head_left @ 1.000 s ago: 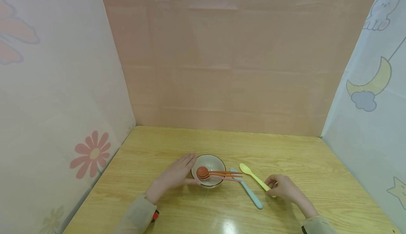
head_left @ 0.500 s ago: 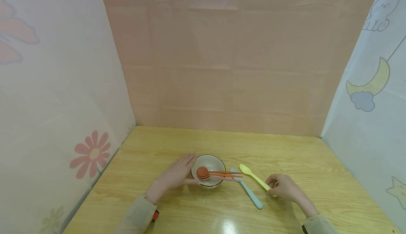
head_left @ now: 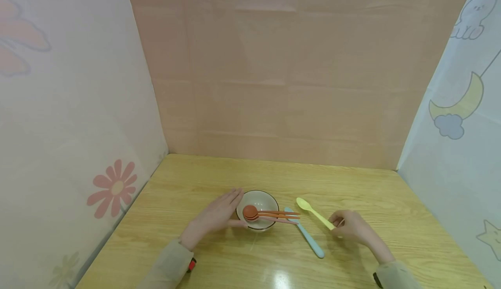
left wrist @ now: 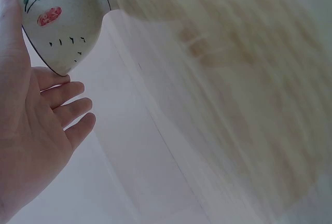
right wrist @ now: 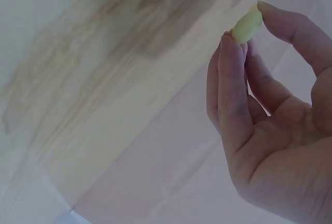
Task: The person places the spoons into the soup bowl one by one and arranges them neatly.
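A white bowl [head_left: 263, 199] with a dark rim stands on the table, its outside painted with green leaves and a red mark in the left wrist view. My left hand [head_left: 217, 213] holds its left side, thumb on the near side and fingers at the far side. Three spoons [head_left: 251, 212], reddish, orange and pink, lie nested in the bowl, handles jutting out to the right. My right hand [head_left: 352, 227] pinches the handle end of a yellow spoon [head_left: 318, 216] between thumb and fingertips. In the right wrist view only the yellow handle's tip [right wrist: 248, 26] shows.
Right of the bowl, a light blue spoon [head_left: 311, 240] lies slanted on the wooden table [head_left: 219, 263], its head close under the jutting handles. A pinkish-brown sheet [head_left: 274, 84] hangs behind the table, and printed white sheets [head_left: 78, 106] flank both sides.
My right hand has moved slightly away from me with the yellow spoon, whose handle end has shifted up in the head view. My left hand and the bowl have stayed put.
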Demonstrator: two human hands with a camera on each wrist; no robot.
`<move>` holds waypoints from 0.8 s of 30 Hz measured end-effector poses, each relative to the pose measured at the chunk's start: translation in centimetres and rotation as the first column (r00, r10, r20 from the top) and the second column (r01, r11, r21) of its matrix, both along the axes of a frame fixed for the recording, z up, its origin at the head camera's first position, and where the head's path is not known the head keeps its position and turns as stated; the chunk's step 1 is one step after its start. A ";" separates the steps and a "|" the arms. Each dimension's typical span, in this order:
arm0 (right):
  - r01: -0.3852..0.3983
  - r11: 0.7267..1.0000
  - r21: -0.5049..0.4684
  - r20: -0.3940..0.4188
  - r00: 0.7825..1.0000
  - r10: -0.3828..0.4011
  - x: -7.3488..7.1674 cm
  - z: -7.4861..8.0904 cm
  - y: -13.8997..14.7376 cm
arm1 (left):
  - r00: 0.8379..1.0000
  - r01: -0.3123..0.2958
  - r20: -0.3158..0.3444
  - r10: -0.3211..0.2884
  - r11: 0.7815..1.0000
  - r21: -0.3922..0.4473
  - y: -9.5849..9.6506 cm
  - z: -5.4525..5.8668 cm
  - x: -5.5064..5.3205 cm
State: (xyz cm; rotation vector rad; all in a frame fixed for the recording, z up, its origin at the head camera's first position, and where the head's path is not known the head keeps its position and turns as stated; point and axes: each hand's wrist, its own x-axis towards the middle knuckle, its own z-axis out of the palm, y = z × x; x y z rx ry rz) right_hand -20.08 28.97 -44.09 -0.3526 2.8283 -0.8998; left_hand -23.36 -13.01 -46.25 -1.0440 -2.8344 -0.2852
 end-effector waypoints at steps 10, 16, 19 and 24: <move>0.010 1.000 0.009 -0.009 1.000 -0.010 -0.3 1.1 0.1 | 1.000 0.011 -0.028 -0.011 1.000 -0.005 0.0 -0.1 -0.1; -0.003 1.000 0.017 -0.034 0.999 0.004 -0.7 2.0 0.0 | 1.000 0.011 -0.011 -0.011 1.000 0.002 0.0 0.0 -0.1; -0.023 0.999 0.023 -0.060 0.998 0.025 -0.9 2.4 0.0 | 1.000 0.004 0.003 -0.004 1.000 0.001 0.0 0.0 -0.1; -0.042 0.999 0.033 -0.086 0.995 0.045 -1.4 3.1 -0.4 | 1.000 -0.005 0.011 0.005 1.000 -0.004 0.1 0.0 -0.1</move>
